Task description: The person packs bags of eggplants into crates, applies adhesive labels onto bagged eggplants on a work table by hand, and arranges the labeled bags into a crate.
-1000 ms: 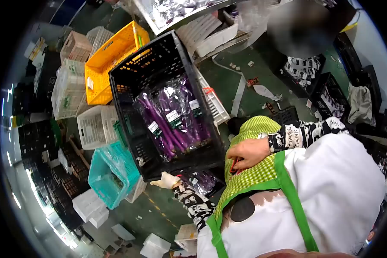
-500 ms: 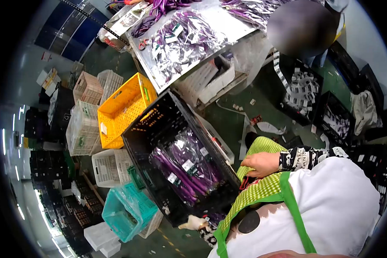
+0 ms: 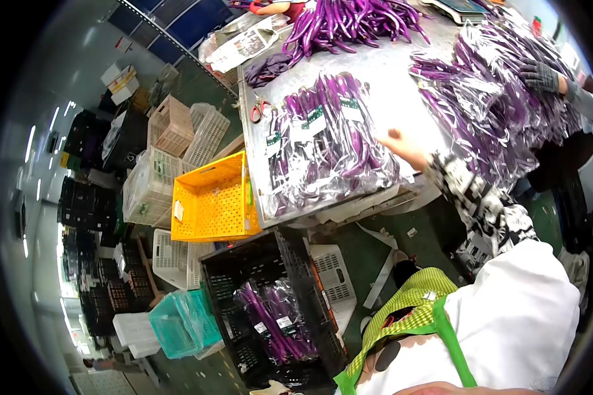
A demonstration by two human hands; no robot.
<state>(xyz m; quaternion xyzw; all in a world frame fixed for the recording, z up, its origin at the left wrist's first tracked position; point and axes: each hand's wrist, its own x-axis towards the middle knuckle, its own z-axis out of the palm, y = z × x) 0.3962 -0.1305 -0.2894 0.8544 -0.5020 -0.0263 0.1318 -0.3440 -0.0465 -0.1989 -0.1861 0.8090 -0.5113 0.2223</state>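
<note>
My right hand (image 3: 405, 150), bare, is over the metal table beside bagged purple eggplants (image 3: 329, 131) with green-and-white labels. Its fingers are apart and nothing shows in them. At the bottom edge, my left hand (image 3: 270, 389) in a pale glove is partly cut off beside the black crate (image 3: 295, 270); its fingers are mostly hidden. More bagged eggplants (image 3: 278, 322) lie inside that crate. Red-handled scissors (image 3: 258, 112) rest at the table's left side.
Loose eggplants (image 3: 349, 25) are piled at the table's back. A co-worker's gloved hand (image 3: 540, 77) touches a large heap of bagged eggplants (image 3: 481, 99) on the right. Yellow (image 3: 211, 197), teal (image 3: 178, 329) and white crates stand left of the black crate.
The view has turned up toward the table. My right hand has left the apron and moved out over the table. My left hand stays beside the black crate, now mostly out of frame.
</note>
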